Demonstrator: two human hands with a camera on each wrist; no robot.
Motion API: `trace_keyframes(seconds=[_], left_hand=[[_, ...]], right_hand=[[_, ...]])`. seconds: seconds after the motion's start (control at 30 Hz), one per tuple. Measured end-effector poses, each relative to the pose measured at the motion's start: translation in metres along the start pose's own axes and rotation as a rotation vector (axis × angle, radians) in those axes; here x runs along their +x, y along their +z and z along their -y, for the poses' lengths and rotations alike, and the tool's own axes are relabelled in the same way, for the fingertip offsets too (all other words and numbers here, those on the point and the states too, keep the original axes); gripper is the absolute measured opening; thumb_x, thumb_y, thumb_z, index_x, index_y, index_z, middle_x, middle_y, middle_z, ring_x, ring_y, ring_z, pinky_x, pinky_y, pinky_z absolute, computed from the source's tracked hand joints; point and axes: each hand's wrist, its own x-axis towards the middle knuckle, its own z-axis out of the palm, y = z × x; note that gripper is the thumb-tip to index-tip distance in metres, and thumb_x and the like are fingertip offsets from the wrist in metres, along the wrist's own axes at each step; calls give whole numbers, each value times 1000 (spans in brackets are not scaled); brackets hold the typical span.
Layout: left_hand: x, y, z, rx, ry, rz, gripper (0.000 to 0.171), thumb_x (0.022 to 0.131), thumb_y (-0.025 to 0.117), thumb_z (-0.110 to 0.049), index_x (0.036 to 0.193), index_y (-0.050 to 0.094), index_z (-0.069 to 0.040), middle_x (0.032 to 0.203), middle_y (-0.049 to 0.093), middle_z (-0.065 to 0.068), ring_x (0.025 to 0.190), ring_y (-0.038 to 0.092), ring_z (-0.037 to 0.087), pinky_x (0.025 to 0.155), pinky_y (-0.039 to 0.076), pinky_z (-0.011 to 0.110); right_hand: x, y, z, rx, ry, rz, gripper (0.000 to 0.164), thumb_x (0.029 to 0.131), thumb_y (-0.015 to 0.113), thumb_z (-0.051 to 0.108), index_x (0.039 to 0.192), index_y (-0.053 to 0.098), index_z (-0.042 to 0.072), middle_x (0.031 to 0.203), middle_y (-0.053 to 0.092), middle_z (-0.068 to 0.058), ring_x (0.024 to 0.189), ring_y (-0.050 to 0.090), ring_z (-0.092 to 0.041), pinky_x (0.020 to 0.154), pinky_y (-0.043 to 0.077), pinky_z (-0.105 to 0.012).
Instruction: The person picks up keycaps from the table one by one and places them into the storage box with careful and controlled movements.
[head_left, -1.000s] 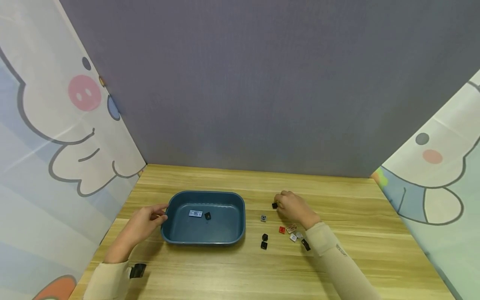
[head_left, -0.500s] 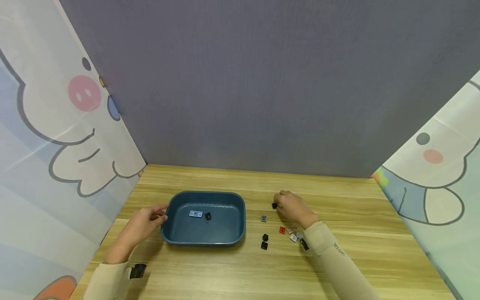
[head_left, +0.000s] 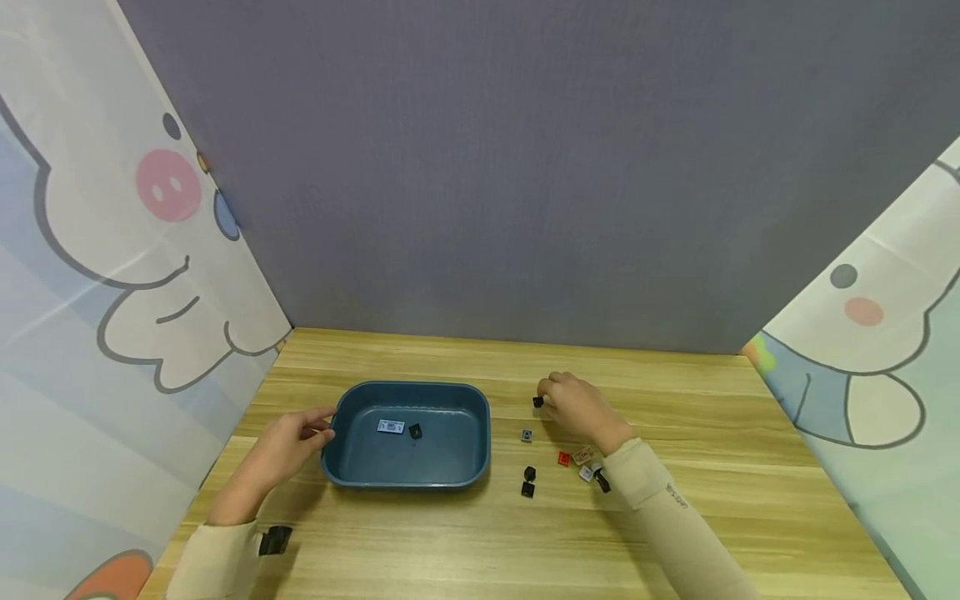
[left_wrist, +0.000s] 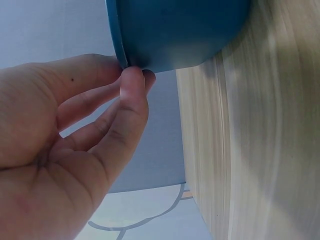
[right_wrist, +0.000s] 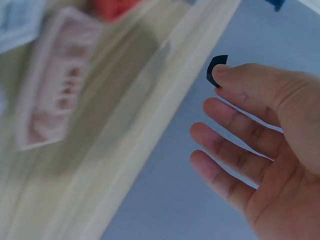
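Observation:
My left hand point(head_left: 288, 448) pinches the left rim of a blue plastic tub point(head_left: 405, 484) between thumb and fingers, as the left wrist view shows up close. In the tub lie a pale printed tile point(head_left: 391, 427) and a small black piece point(head_left: 416, 431). To the right of the tub, my right hand point(head_left: 579, 406) is raised over the table. Its thumb and index finger pinch another small black piece point(right_wrist: 216, 70), dark with one curved edge; the other fingers are spread apart below it. The thumb covers part of that piece.
Near the right forearm lie a red tile point(head_left: 563, 458), a tan printed tile point(head_left: 582, 456), a white tile point(head_left: 586, 473) and a narrow black piece point(head_left: 602, 480). A grey tile point(head_left: 527, 436) and two black pieces point(head_left: 528, 490) sit closer to the tub. A grey panel point(head_left: 480, 183) stands behind the table.
The right hand has shifted slightly left and away from me, carrying the small black piece up from the table. The left hand and tub have stayed in place.

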Motion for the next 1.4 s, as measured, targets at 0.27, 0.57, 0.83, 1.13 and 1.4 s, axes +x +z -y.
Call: trace_keyframes(seconds=[0.27,0.57,0.83,1.13,1.4], left_hand=[[0,-1,0,-1,-1,0,38,94,67,-2,130,61,9,101,71,16,92,69,35,72,57,43],[-1,-2,2,3,13,-4,38,94,67,-1,129,61,9,101,71,17,92,70,36,74,58,43],[-1,-2,1,11,17,-5,38,94,67,-2,130,61,9,102,71,17,92,70,36,73,58,43],[-2,-2,0,19,14,-7,39,94,67,-2,131,61,8,101,71,17,92,70,36,73,58,43],[-1,0,-1,20,2,-7,39,94,67,-3,131,61,7,101,71,15,91,70,33,71,57,41]], right_hand=[[15,-16,21,52,-39,16,19,91,76,11,109,70,7,103,66,-5,92,64,-21,78,55,-36],[45,-28,53,45,-93,53,19,93,75,15,110,70,8,104,66,-6,93,63,-22,78,54,-36],[68,-21,81,26,-150,51,17,95,73,20,109,71,12,103,65,-1,91,63,-17,76,54,-31],[85,-10,109,7,-190,92,19,95,72,24,111,71,13,106,66,-1,97,63,-18,82,53,-30],[87,-3,115,11,-209,81,18,95,72,21,112,72,13,105,66,-2,93,64,-16,77,54,-27]])
